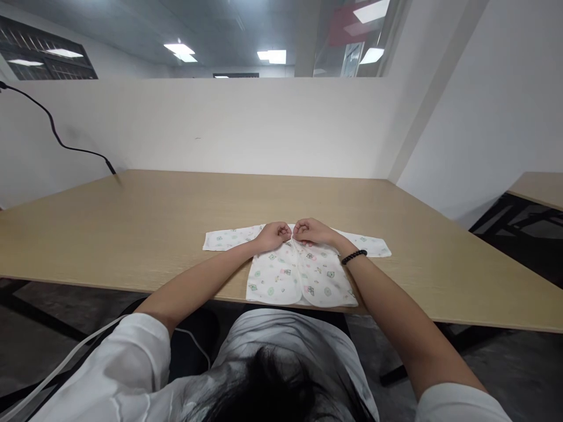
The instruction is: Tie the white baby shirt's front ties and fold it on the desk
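The pale wood tabletop [176, 205] carries a small white printed garment [281, 278], laid flat by its near edge, sleeves spread to either side and the front opening running down the middle. It looks light, soft and limp, unlikely to slip or break, so a fingertip pinch on the two front edges near the neck should suit it best. The left hand [273, 236] and right hand [313, 232] nearly meet there, fingers closed on the cloth; whether they also pinch a fastener is too small to tell. A dark beaded bracelet [354, 257] circles the right wrist.
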Demonstrator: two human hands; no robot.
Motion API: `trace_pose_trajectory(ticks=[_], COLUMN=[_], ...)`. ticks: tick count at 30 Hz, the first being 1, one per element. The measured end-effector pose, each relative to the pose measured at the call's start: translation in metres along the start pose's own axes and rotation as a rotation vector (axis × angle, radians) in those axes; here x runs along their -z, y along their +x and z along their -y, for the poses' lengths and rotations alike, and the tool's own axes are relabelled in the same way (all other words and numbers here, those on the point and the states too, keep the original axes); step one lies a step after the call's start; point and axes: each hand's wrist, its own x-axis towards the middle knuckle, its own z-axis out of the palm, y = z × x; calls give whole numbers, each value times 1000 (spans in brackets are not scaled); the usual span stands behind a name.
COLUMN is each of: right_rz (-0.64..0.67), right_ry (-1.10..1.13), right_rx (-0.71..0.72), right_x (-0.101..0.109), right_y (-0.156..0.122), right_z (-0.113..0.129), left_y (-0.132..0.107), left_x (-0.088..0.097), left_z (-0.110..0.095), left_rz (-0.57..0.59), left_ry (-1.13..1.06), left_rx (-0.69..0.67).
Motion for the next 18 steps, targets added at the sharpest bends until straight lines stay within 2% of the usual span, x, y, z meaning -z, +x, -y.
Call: trace_pose_trajectory(ticks=[5, 13, 18], right_rz=[-20, -47, -34], right_ry=[-42, -100, -121], right_rx=[-7, -26, -7], right_x=[-4, 2, 2], right_y=[0, -1, -1], right_z=[2, 1, 0], left_y=[1, -4, -5], left_x=[0, 1, 1], left_z=[-1, -7, -10], left_rz=[4, -24, -13], left_ry=[0, 211, 255], left_rx=[4, -1, -1])
